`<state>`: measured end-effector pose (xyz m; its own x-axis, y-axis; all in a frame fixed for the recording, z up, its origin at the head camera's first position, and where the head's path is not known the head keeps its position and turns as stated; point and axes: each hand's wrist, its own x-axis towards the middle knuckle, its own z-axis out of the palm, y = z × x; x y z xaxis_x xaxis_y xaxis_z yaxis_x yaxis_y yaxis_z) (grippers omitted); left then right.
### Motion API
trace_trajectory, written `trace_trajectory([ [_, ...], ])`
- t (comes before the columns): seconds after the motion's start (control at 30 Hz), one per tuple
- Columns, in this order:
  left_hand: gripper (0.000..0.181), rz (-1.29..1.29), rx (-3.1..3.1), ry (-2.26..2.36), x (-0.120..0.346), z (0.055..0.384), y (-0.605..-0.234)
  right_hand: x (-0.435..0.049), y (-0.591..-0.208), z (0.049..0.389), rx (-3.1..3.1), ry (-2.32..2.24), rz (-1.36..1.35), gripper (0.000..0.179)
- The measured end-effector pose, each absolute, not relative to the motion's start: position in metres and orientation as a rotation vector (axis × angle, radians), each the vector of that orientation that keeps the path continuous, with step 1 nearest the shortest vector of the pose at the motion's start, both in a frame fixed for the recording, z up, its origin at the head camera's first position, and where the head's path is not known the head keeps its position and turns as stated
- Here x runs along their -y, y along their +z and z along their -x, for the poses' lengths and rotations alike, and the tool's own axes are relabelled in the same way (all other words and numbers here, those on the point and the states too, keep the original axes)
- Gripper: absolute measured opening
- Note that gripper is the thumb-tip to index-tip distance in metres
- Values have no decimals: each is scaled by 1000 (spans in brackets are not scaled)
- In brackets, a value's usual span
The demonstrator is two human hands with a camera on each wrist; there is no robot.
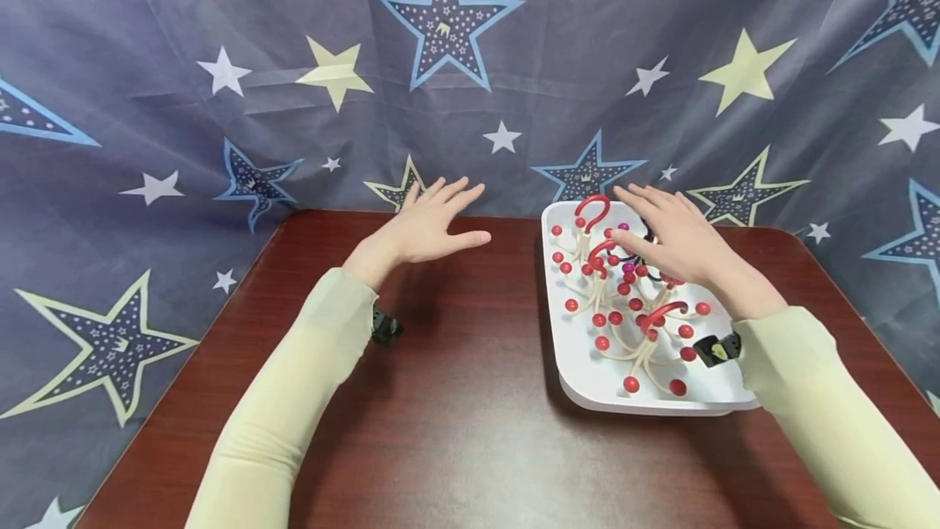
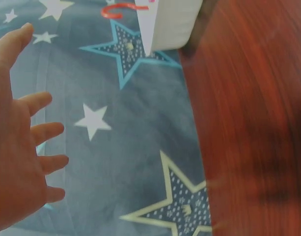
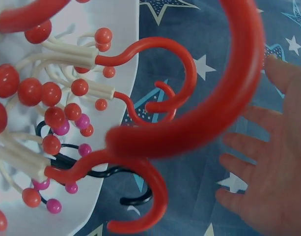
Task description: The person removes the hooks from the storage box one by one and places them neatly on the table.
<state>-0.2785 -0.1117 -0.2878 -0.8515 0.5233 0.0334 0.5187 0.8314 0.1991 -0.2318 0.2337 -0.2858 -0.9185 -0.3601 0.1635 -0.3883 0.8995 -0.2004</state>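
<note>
Several head massagers (image 1: 650, 325) with red hooked handles, cream prongs and red ball tips lie in a white tray (image 1: 569, 353) on the right. Among them is a black massager (image 3: 67, 162) with pink balls. My right hand (image 1: 679, 239) is over the tray's far right part, fingers extended, holding nothing. From the right wrist, red hooks (image 3: 187, 73) stick up beside the palm, one very near the camera. To the left of the tray, my left hand (image 1: 429, 227) hovers above the table's far part, fingers spread, with nothing in it.
The tray stands on a dark red-brown wooden table (image 1: 455, 398). Behind the table and along its sides hangs a grey-blue cloth (image 1: 470, 137) printed with stars. Both wrists carry a small black camera.
</note>
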Motion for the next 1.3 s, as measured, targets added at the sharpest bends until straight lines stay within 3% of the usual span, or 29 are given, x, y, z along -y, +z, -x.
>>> trace_trajectory([
  [0.53,72,-1086,-2968,402,56,264,-307,-264,-289,204,2950,484,-400,62],
  [1.3,52,-1263,-2682,843,-31,230,-338,-323,-332,164,2866,819,-74,57],
])
